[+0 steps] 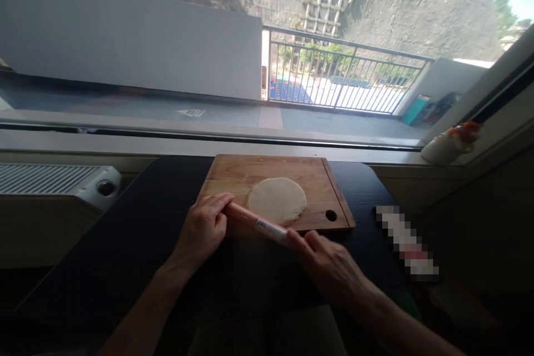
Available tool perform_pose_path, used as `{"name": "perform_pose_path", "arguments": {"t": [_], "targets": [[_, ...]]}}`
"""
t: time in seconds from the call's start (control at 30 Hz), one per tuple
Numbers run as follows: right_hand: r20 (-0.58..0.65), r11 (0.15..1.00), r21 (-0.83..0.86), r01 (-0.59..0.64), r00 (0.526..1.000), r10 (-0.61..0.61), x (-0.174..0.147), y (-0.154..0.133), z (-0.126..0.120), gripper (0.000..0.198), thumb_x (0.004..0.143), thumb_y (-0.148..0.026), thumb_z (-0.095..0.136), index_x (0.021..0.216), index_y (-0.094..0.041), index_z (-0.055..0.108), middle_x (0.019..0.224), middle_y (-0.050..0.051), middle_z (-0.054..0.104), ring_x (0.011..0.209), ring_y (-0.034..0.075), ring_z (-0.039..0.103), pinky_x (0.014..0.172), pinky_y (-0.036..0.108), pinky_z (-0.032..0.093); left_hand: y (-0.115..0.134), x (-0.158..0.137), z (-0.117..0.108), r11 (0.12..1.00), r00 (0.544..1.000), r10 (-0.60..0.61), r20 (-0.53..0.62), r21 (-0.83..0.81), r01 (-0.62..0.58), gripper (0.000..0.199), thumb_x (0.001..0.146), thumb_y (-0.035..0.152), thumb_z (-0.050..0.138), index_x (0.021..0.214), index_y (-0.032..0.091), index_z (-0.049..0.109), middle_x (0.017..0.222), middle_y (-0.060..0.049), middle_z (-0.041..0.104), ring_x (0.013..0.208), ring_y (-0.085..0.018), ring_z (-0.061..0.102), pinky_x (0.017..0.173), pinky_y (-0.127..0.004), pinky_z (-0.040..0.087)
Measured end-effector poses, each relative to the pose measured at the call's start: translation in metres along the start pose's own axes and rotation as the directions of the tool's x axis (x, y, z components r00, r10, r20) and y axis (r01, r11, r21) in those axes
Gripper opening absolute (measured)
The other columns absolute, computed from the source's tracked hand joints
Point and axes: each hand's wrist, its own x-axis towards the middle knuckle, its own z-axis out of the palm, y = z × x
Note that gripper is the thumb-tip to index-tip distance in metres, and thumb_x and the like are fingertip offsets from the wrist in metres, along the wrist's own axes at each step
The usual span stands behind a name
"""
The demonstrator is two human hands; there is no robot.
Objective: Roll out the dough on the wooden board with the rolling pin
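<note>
A flat, pale round of dough (277, 199) lies on a wooden cutting board (233, 169). Across the near edge of the dough runs a rolling pin (258, 223), slanting down toward the right, with a shiny label on its middle. My left hand (207, 222) is closed around the pin's left end, over the board's near left corner. The pin's right end sits in my right hand (323, 258), just off the board's front edge. Whether the pin presses on the dough or hangs just above it, I cannot tell.
The board rests on a dark table (137, 233). A blurred-out, phone-like object (406, 242) lies at the table's right. A white radiator (54, 181) stands at left. On the windowsill (292, 151) sits a pale pot (444, 147); beyond the window is a railing (337, 72).
</note>
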Motion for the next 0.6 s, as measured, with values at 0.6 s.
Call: {"name": "perform_pose_path", "arguments": {"t": [0.6], "targets": [[0.038, 0.988, 0.107, -0.113, 0.993, 0.110, -0.004, -0.040, 0.008, 0.056, 0.093, -0.025, 0.036, 0.145, -0.025, 0.016, 0.085, 0.003, 0.056, 0.056, 0.013, 0.055, 0.046, 0.024, 0.033, -0.008, 0.011, 0.014, 0.969, 0.977, -0.211, -0.001, -0.134, 0.209, 0.055, 0.078, 0.012, 0.035, 0.132, 0.017, 0.044, 0.135, -0.005, 0.049, 0.126, -0.019, 0.044, 0.110, -0.036, 0.032]]}}
